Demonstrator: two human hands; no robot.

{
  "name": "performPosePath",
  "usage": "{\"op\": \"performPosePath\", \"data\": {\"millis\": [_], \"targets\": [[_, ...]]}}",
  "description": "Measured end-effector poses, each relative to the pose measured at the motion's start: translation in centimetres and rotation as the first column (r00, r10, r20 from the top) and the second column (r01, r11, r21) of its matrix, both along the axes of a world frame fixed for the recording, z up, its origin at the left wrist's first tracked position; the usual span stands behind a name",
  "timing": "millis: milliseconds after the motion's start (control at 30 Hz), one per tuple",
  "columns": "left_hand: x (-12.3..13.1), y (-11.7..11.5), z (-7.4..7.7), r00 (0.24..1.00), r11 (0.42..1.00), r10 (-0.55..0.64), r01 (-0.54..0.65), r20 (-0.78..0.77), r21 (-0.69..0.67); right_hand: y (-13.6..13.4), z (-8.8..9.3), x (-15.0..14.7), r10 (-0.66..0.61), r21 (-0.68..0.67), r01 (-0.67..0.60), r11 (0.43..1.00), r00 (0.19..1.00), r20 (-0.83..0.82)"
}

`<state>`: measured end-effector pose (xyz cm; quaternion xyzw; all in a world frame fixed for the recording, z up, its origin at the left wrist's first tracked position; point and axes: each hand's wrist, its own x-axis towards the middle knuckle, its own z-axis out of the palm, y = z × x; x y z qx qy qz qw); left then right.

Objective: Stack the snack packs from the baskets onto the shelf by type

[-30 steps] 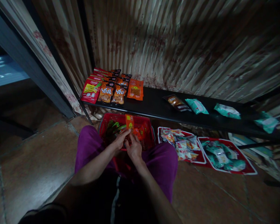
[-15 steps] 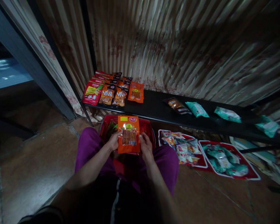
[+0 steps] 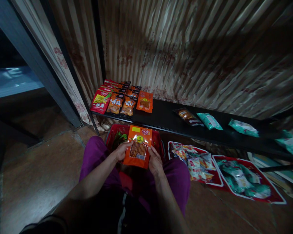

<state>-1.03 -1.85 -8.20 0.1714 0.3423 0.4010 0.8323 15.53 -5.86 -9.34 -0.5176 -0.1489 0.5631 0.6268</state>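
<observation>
Between my two hands is an orange snack packet (image 3: pixel 138 148) with a clear window showing brown sticks. My left hand (image 3: pixel 121 151) grips its left edge, and my right hand (image 3: pixel 155 160) is closed on the right edge. The packet is held over a red basket (image 3: pixel 111 130) between my knees; green packaging shows inside, and much of its contents is hidden behind the packet. On the black shelf (image 3: pixel 161 117) just beyond lies a similar orange packet (image 3: pixel 145 102), beside orange-and-black snack bags (image 3: pixel 115 104) and red bags (image 3: pixel 100 101) in rows.
Farther right on the shelf lie a brown packet (image 3: pixel 187 117) and several green packets (image 3: pixel 210 121). Two red baskets with white rims stand on the floor, one with white-and-orange bags (image 3: pixel 195 165), the other with green packets (image 3: pixel 241 178). A dark shelf post (image 3: pixel 99 42) rises at the left.
The view has shifted slightly, so the shelf and baskets appear lower and farther right. The orange packet stays in both hands, now tilted a little clockwise.
</observation>
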Motion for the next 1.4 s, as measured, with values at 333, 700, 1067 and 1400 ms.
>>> {"op": "performPosePath", "data": {"millis": [333,700,1067,1400], "targets": [[-0.1,1.0,1.6,0.989,0.978,0.146,-0.149,0.031,0.149,-0.3,0.6,0.0,0.004,-0.022,-0.005,1.000,0.999,-0.047],[-0.2,1.7,1.2,0.974,0.962,0.225,-0.222,0.001,0.157,-0.2,0.1,-0.2,0.006,-0.014,-0.006,1.000,1.000,0.009],[-0.4,1.7,1.5,0.982,0.968,0.185,-0.174,-0.044,0.182,0.1,0.8,-0.5,-0.043,0.022,0.043,0.999,0.998,0.034],[-0.3,1.2,1.1,0.989,0.975,0.142,-0.134,-0.033,0.178,1.1,2.2,-0.6,-0.012,0.139,0.003,0.990,0.998,0.063]]}}
